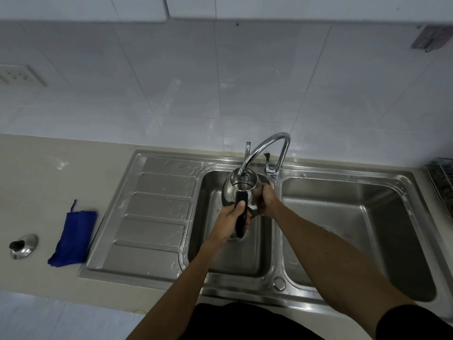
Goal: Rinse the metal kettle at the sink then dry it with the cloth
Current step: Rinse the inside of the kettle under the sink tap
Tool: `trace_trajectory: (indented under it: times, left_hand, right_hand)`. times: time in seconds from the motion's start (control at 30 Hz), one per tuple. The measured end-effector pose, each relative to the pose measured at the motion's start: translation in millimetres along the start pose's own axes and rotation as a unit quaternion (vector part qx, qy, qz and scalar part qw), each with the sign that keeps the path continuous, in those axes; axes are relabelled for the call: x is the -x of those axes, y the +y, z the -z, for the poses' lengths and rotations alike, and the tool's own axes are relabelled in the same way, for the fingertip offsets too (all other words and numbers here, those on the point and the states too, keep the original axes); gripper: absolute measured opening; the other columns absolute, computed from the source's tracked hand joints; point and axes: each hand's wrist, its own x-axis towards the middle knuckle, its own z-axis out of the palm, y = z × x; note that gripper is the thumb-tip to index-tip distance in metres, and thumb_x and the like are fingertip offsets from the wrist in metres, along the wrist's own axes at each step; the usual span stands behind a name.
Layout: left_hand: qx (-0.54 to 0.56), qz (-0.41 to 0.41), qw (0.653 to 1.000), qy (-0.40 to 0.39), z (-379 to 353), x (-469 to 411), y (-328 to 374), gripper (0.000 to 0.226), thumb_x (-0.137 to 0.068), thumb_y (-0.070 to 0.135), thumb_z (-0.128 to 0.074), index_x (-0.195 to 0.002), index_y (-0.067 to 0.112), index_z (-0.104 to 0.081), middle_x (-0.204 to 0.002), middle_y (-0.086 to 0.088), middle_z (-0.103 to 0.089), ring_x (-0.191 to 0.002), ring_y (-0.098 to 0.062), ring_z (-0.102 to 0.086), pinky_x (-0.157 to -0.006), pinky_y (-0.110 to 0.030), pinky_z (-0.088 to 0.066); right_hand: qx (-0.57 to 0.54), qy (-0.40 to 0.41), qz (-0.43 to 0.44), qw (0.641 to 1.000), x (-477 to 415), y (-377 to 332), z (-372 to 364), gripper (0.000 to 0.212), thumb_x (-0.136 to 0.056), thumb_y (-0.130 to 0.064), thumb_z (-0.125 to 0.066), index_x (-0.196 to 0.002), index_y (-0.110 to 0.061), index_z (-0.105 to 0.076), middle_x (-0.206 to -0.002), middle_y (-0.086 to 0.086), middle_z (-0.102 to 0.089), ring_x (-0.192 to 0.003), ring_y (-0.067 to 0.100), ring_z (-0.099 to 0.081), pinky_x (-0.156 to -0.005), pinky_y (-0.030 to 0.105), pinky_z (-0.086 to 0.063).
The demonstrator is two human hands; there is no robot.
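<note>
A shiny metal kettle (234, 186) with no lid hangs over the left basin of the steel sink (277, 267), its open mouth right under the curved tap spout (263, 146). My left hand (230, 220) grips the kettle's black handle (241, 217). My right hand (267, 201) presses against the kettle's right side. A folded blue cloth (72, 239) lies on the beige counter, left of the drainboard. Further left, the kettle's metal lid (23, 246) with a black knob rests on the counter.
The ribbed drainboard (152, 217) is wet. The right basin (355, 229) holds nothing. A wire rack (441, 182) stands at the far right edge. A wall socket (17, 75) sits on the white tiles at left, and a grey rag (430, 39) hangs top right.
</note>
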Motion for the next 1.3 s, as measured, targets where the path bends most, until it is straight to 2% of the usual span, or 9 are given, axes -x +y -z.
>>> trace_trajectory:
  times: [0.1, 0.23, 0.4, 0.67, 0.8, 0.93, 1.1, 1.3]
  left_hand:
    - [0.001, 0.002, 1.000, -0.001, -0.5, -0.4, -1.3, 0.043, -0.105, 0.030, -0.046, -0.089, -0.004, -0.065, -0.071, -0.013, -0.063, -0.059, -0.019, -0.061, -0.063, -0.030, -0.053]
    - [0.000, -0.001, 1.000, -0.001, -0.7, -0.6, -2.6, 0.042, -0.104, 0.030, -0.047, -0.089, -0.004, -0.065, -0.070, -0.011, -0.064, -0.059, -0.019, -0.061, -0.063, -0.031, -0.053]
    - [-0.002, -0.002, 1.000, -0.002, -1.3, -0.9, -0.3, 0.041, -0.105, 0.030, -0.046, -0.089, -0.003, -0.065, -0.072, -0.014, -0.063, -0.060, -0.019, -0.061, -0.063, -0.031, -0.053]
    - [-0.004, -0.004, 1.000, -0.002, -2.2, -1.5, 1.1, 0.040, -0.105, 0.029, -0.047, -0.087, -0.001, -0.066, -0.073, -0.014, -0.063, -0.060, -0.020, -0.061, -0.063, -0.032, -0.053]
    - [0.005, -0.002, 1.000, 0.004, -4.1, -1.2, 2.0, 0.038, -0.105, 0.027, -0.047, -0.086, -0.001, -0.066, -0.073, -0.013, -0.063, -0.058, -0.019, -0.061, -0.061, -0.032, -0.053]
    - [0.000, -0.002, 1.000, 0.001, -3.6, -0.3, 2.0, 0.039, -0.105, 0.026, -0.045, -0.088, -0.003, -0.065, -0.074, -0.015, -0.062, -0.059, -0.018, -0.061, -0.062, -0.030, -0.054]
    - [-0.005, -0.003, 1.000, -0.001, -1.9, -2.1, 0.4, 0.040, -0.105, 0.028, -0.046, -0.088, -0.003, -0.065, -0.075, -0.016, -0.062, -0.059, -0.019, -0.061, -0.064, -0.032, -0.053]
    - [-0.001, -0.006, 1.000, 0.000, -1.1, -2.6, 1.9, 0.040, -0.105, 0.028, -0.046, -0.088, -0.003, -0.065, -0.076, -0.019, -0.060, -0.059, -0.020, -0.060, -0.063, -0.032, -0.053]
  right_hand:
    - [0.003, 0.003, -0.003, 1.000, -1.5, 0.9, -0.6, 0.038, -0.091, -0.045, -0.043, -0.080, -0.014, -0.064, -0.071, 0.008, -0.066, -0.067, 0.024, -0.063, -0.062, 0.028, -0.050]
    - [0.019, 0.010, 0.006, 1.000, -4.1, 1.7, 0.1, 0.037, -0.089, -0.044, -0.044, -0.092, -0.015, -0.066, -0.088, 0.012, -0.066, -0.080, 0.025, -0.063, -0.070, 0.032, -0.052]
    - [0.024, 0.012, 0.010, 1.000, 1.6, -1.6, 1.5, 0.034, -0.090, -0.039, -0.043, -0.072, -0.014, -0.059, -0.065, 0.009, -0.059, -0.059, 0.023, -0.057, -0.061, 0.026, -0.047]
    - [0.015, 0.009, 0.017, 1.000, 0.6, -2.7, 1.0, 0.036, -0.089, -0.043, -0.044, -0.085, -0.014, -0.065, -0.075, 0.011, -0.064, -0.066, 0.025, -0.061, -0.063, 0.028, -0.051]
    - [0.024, 0.012, 0.017, 1.000, 3.1, -2.6, 1.7, 0.037, -0.090, -0.042, -0.043, -0.077, -0.013, -0.063, -0.069, 0.011, -0.062, -0.061, 0.025, -0.059, -0.062, 0.028, -0.049]
    - [0.031, 0.012, 0.017, 0.999, 0.5, -1.5, 1.7, 0.038, -0.089, -0.044, -0.044, -0.086, -0.013, -0.066, -0.080, 0.013, -0.066, -0.068, 0.026, -0.062, -0.067, 0.031, -0.051]
    - [0.025, 0.005, 0.019, 0.999, 5.4, -3.9, 1.6, 0.033, -0.092, -0.039, -0.044, -0.085, -0.013, -0.063, -0.074, 0.011, -0.062, -0.066, 0.025, -0.059, -0.065, 0.031, -0.050]
    - [0.023, 0.002, 0.019, 1.000, 9.0, -6.3, 0.3, 0.037, -0.095, -0.036, -0.040, -0.073, -0.013, -0.059, -0.067, 0.010, -0.058, -0.060, 0.023, -0.055, -0.062, 0.027, -0.045]
